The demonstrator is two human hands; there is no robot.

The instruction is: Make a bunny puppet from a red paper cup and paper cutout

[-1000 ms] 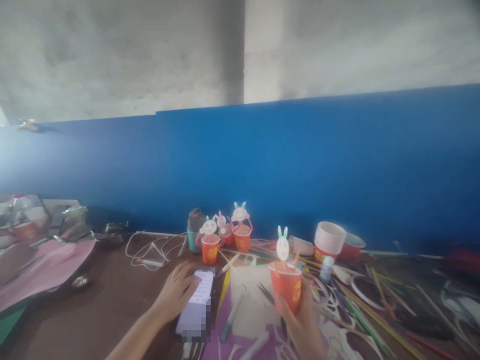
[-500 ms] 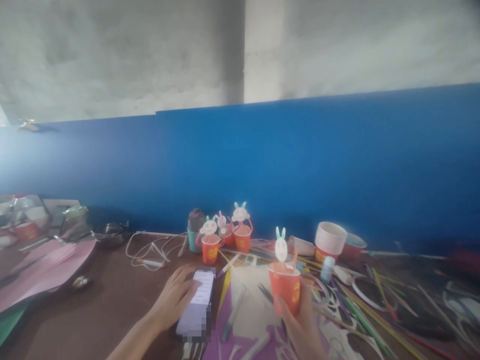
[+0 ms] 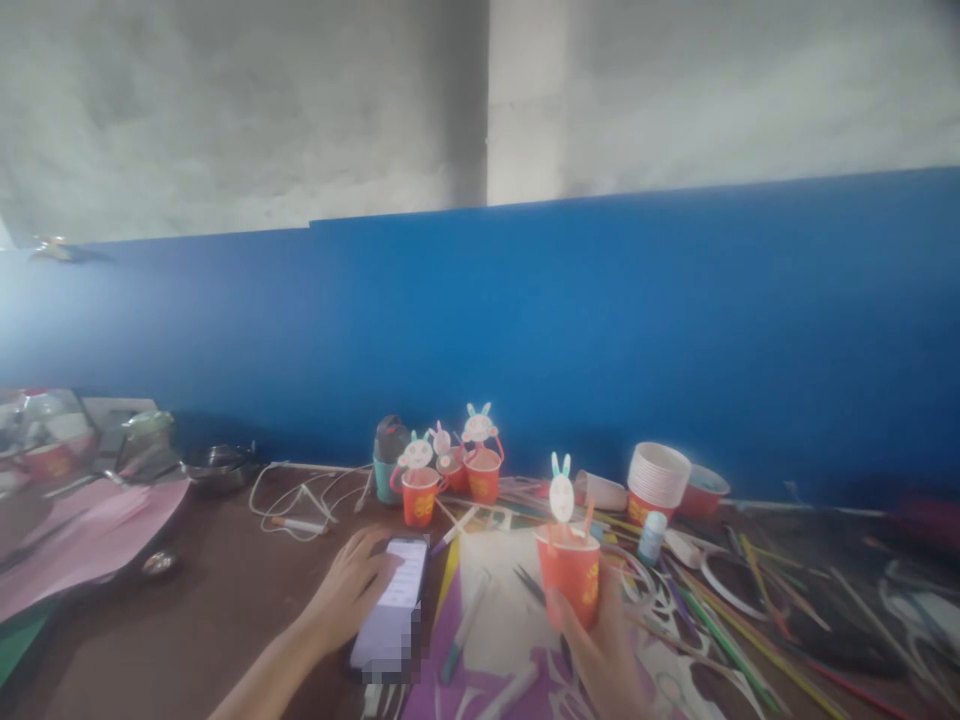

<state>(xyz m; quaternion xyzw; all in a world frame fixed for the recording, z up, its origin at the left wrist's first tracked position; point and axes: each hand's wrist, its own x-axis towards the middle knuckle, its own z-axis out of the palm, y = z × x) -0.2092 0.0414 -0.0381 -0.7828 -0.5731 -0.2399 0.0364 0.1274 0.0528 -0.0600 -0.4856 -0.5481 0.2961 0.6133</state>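
Note:
My right hand (image 3: 602, 645) is wrapped round a red paper cup (image 3: 566, 568), held upright. A white paper rabbit head (image 3: 561, 497) with green ears stands up out of the cup, with an orange strip beside it. My left hand (image 3: 349, 590) lies at the left edge of a phone (image 3: 394, 605), fingers stretched forward and thumb over the lit screen. Part of the phone is blurred out by blocks. Scissors (image 3: 529, 583) lie just left of the held cup, on white paper (image 3: 495, 600) over purple sheets.
Behind stand red cups with paper rabbit figures (image 3: 420, 495) and a stack of paper cups (image 3: 660, 472). A small bottle (image 3: 652, 538), pencils (image 3: 727, 640) and paper scraps crowd the right. At left are pink paper (image 3: 97, 540), a white cable (image 3: 300, 500) and a metal bowl (image 3: 217, 468).
Almost nothing differs. Both hands, the phone and the cup keep their places, and the view has shifted very slightly.

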